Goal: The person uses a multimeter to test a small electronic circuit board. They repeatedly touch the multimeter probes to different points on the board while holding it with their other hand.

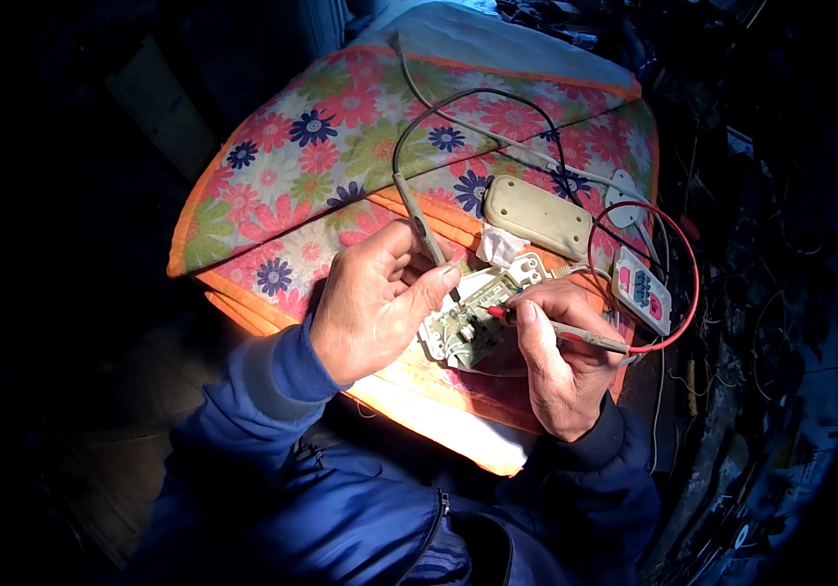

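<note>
The left hand point(377, 303) held the grey probe point(426, 234) between thumb and fingers, maybe so its thin tip could be aimed well. The right hand point(567, 361) pinched the red-tipped probe point(590, 338) from the other side, perhaps so the hands would not bump. The circuit board point(474, 335) sat between them in its white case point(534, 265) on the flowered cloth point(331, 161). I could not tell if the tips touched it. The beige shell point(541, 213) lay just beyond, likely to leave room.
</note>
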Demonstrator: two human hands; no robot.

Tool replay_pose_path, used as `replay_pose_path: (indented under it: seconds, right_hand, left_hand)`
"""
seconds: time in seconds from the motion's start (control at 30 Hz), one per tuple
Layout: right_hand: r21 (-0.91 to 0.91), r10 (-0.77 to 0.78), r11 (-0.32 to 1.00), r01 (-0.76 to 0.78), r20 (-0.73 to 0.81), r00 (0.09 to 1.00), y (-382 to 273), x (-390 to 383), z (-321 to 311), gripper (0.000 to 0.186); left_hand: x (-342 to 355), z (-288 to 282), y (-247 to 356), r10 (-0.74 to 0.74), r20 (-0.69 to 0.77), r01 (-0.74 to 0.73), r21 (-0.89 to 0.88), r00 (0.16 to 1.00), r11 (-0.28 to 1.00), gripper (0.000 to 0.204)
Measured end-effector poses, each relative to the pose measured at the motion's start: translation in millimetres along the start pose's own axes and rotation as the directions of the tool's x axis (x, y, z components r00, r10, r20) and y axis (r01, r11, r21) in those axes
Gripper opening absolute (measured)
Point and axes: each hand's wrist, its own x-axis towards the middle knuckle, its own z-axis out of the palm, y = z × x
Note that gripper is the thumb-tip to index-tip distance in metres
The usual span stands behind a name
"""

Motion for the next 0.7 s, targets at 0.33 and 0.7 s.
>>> replay_pose_path:
  seconds: [0.33,0.7]
  right_hand:
    - [-0.133,-0.116,0.983,0.126,0.084,0.990,3.0,1.8,-3.0,0.006]
    - [-0.150,-0.135,0.977,0.148,0.095,0.986,3.0,3.6,-2.4,0.007]
  left_hand:
    - [-2.6,6.3,-2.4,0.036,-0.062,-0.037,-0.014,0.997,0.999,0.015]
    - [-3.4,2.8,2.4,-0.059,-0.016,0.060,0.102,0.998,0.993,0.018]
